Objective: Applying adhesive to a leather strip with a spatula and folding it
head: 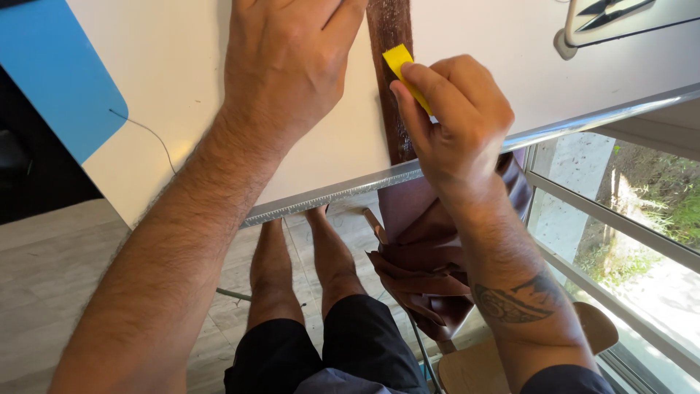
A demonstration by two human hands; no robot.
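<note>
**Yellow piece worked along a brown strip at the table edge**

Nearest the camera, the slack of a brown leather-like strip (390,87) hangs off the table and bunches in folds over a wooden chair (474,368) below. Farther on, at the metal-edged white table (182,87), the right hand (459,117) pinches a small yellow piece (398,58) between thumb and fingers, its tip pressed on the strip. Beyond it, the left hand (288,62) lies flat, fingers together and gripping nothing, pinning the strip where it runs up the tabletop. The step in hand appears to be rubbing or marking along the strip; the next stroke probably needs steady downward hold so the strip does not slide. A blue mat (58,73) lies at far left. No containers are in view.
</note>
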